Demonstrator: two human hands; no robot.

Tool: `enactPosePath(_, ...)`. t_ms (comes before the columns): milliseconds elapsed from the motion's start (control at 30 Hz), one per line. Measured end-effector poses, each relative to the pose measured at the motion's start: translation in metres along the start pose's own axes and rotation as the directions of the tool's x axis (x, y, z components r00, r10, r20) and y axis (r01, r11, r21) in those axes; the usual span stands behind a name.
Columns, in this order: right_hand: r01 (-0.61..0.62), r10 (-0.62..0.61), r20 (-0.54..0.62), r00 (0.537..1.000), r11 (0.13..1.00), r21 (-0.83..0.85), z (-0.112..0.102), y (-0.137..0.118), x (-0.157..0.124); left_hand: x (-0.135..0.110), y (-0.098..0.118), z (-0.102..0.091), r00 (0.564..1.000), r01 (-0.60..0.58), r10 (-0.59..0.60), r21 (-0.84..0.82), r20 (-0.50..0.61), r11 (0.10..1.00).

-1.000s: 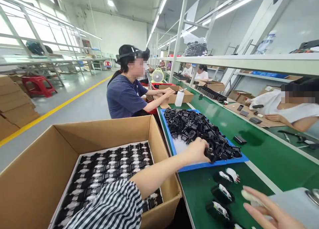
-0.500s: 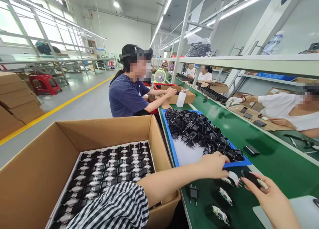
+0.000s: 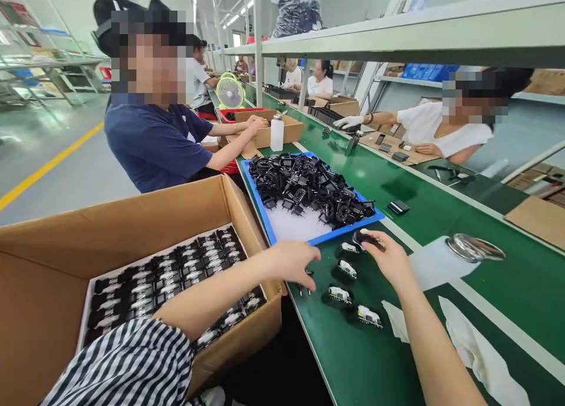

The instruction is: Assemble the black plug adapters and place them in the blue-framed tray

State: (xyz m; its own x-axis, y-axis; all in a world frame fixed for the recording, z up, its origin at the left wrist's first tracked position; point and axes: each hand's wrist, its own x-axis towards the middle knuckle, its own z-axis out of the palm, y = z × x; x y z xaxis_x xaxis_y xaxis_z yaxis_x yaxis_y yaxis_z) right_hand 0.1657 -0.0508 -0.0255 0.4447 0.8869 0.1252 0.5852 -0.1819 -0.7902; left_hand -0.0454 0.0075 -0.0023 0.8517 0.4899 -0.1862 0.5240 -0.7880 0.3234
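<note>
My left hand [image 3: 295, 261] reaches over the green belt [image 3: 485, 276] with its fingers curled down onto a small black plug piece [image 3: 304, 286]. My right hand [image 3: 385, 256] is closed on a black adapter [image 3: 364, 239] at the near edge of the blue tray [image 3: 324, 234]. That tray carries a heap of black plug parts [image 3: 309, 188]. Three opened adapters [image 3: 348, 270] with white insides lie in a row on the belt between my hands.
A cardboard box [image 3: 132, 218] at my left holds rows of black adapters [image 3: 176, 276]. White cloths [image 3: 477, 347] and a round metal dish [image 3: 474, 248] lie on the belt to the right. A person in dark blue [image 3: 154, 141] sits just beyond the box; another person [image 3: 441, 123] works across the belt.
The view has swung right and closer to the belt. My left hand pulled back from the tray to the belt's near edge. My right hand moved up to the tray's edge with the adapter.
</note>
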Motion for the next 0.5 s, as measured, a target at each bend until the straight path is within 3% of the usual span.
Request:
enactPosePath(100,0.061,-0.061,0.024,0.998,0.998,-0.023,0.003,0.001,-0.001,0.003,0.015,0.026,0.995,0.018,-0.029,0.116,0.093,0.993)
enactPosePath(167,0.076,-0.074,0.055,0.996,0.997,-0.03,0.004,0.002,-0.001,0.006,0.018,0.028,0.992,0.029,-0.046,0.143,0.115,0.989)
enactPosePath(267,0.05,-0.046,0.075,0.996,0.997,-0.054,0.003,0.002,-0.001,0.007,0.009,0.008,0.994,0.108,-0.106,0.16,-0.019,0.981)
enactPosePath(400,0.057,-0.051,0.061,0.997,0.994,-0.094,0.001,0.0,-0.002,0.017,-0.012,-0.025,0.928,0.319,-0.272,0.162,-0.256,0.934)
enactPosePath(433,0.07,-0.064,0.062,0.996,0.993,-0.098,0.002,-0.001,-0.003,0.023,-0.015,-0.029,0.92,0.323,-0.271,0.153,-0.283,0.934)
enactPosePath(500,0.094,-0.086,0.083,0.993,0.99,-0.104,0.003,-0.002,-0.004,0.037,-0.014,-0.027,0.938,0.217,-0.18,0.097,-0.296,0.971)
